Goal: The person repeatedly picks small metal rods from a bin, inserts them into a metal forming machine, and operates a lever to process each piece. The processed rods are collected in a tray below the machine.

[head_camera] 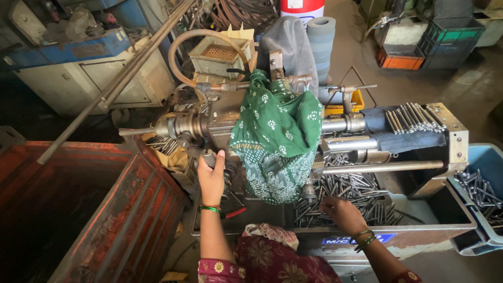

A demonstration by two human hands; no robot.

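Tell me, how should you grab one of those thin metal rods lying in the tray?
Probably pinch one rod around its middle, coming down from above. The rods lie flat and piled in the open-topped tray, so only their upper sides are free. The right hand already reaches in that way.

A machine (293, 131) fills mid-frame, a cloth (277, 136) draped over its middle. Below it, a tray (419, 220) holds loose rods (351, 191). A big bin (89, 209) sits lower left, a crate (484, 199) of rods at the right edge.
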